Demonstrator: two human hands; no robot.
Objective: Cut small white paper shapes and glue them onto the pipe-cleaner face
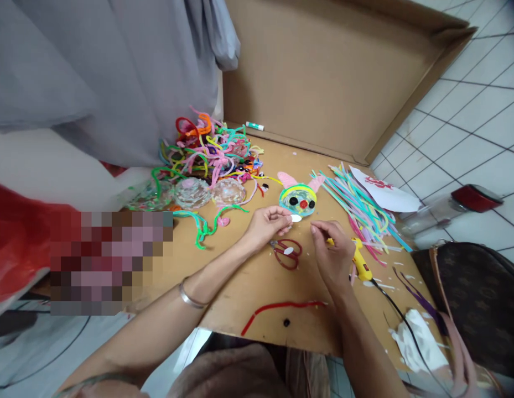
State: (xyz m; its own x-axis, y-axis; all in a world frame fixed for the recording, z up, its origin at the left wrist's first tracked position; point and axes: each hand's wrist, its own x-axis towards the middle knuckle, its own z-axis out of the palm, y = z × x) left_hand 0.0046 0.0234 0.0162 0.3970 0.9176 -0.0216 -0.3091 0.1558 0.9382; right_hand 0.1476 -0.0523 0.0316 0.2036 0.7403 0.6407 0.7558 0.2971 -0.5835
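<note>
A small white oval piece (296,218) is pinched between the thumb and fingers of my left hand (270,225). My right hand (333,247) is closed just to the right, thumb against forefinger; what it holds, if anything, is too small to name. Beyond both hands lies a round craft face (298,200) with pink ears, black eyes and a red nose. Red-handled scissors (286,265) rest between my forearms, with another white oval (289,251) on them. The yellow glue gun (361,265) lies beside my right hand, partly hidden by it.
Tangled pipe cleaners (215,149) fill the back left, and straight ones (356,193) lie at the right. A red strip (281,304) lies near the front edge. A brown bag (476,298), crumpled tissue (418,340) and clear bottle (443,210) stand right. Cardboard (323,72) rises behind.
</note>
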